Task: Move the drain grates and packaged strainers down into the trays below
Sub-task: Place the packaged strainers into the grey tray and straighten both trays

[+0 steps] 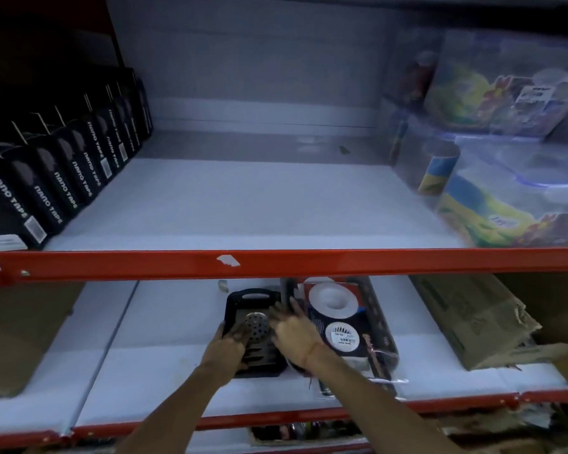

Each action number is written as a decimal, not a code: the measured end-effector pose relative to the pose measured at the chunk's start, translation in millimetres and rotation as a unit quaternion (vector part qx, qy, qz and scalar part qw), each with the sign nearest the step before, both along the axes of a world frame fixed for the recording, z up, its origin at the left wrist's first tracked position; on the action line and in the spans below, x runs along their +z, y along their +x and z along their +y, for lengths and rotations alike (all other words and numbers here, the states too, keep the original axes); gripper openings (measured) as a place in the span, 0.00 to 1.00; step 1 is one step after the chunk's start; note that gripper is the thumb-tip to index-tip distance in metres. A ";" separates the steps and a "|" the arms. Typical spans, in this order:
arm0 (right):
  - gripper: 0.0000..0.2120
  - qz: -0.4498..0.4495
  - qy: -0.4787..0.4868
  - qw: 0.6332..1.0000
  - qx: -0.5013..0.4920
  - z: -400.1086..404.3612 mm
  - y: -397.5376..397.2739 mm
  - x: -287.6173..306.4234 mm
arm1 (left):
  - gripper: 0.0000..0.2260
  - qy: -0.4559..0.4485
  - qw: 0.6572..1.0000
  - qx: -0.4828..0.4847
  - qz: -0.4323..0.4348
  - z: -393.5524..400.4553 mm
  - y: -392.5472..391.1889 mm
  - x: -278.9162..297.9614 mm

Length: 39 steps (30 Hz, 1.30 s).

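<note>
- Dim shop shelving with red front rails [276, 262] is filling the view; two white shelf boards are showing, the upper shelf [243, 204] lying bare across its middle and the lower shelf [164, 326] carrying the work.
- On the lower shelf a person's left hand [225, 347] is lying over the near left part of a black tray [253, 332], fingers curled loosely on a drain grate [256, 329] resting inside; whether it is actually gripping cannot be told.
- That grate is lying flat, its round perforated centre facing up and its slotted part toward the person, so its long axis is running front to back along the tray, whose handle end is pointing to the back of the shelf.
- The right hand [292, 330] is spreading open-fingered, holding nothing, over the gap between this tray and a second dark tray [379, 322] just beside it on the right.
- In that second tray a packaged strainer [336, 317] is leaning tilted, its long side also running front to back.
- Farther right a torn cardboard box [473, 326] is sitting on the same shelf.
- Up on the top shelf, black boxes marked nano tape [63, 178] are standing in a row at the left, and clear wrapped packs with bright prints [505, 152] are stacking at the right.
</note>
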State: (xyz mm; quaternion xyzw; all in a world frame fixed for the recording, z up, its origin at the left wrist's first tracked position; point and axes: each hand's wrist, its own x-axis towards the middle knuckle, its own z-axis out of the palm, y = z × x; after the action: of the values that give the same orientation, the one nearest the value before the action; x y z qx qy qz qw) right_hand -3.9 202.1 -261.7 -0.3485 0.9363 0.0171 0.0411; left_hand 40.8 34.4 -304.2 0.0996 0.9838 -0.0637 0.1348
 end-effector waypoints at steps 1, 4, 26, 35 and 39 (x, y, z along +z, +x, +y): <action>0.24 -0.003 0.071 0.997 0.015 -7.9 -0.4 -10.1 | 0.31 -0.022 1.000 -0.011 0.016 0.1 -1.2 -4.0; 0.16 0.012 0.202 0.978 0.049 -23.5 -0.8 -23.9 | 0.27 -0.045 0.999 -0.018 0.004 -0.5 -6.4 -7.8; 0.16 -0.065 0.059 0.989 0.116 -5.3 9.8 -3.0 | 0.13 0.011 1.000 -0.026 0.007 1.4 1.5 9.9; 0.50 -0.185 -0.108 0.975 -0.059 120.0 40.4 56.5 | 0.42 0.201 0.956 -0.211 0.025 65.9 25.3 62.0; 0.60 -0.217 0.039 0.975 -0.038 154.1 54.2 58.8 | 0.40 0.155 0.950 -0.271 0.016 91.1 33.1 58.2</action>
State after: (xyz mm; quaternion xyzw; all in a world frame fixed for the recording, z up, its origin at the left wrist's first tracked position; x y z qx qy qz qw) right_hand 50.3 356.2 -202.9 -0.3061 0.9162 -0.0238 0.2577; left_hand 73.9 125.5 -246.0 0.3806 0.9198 0.0537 0.0793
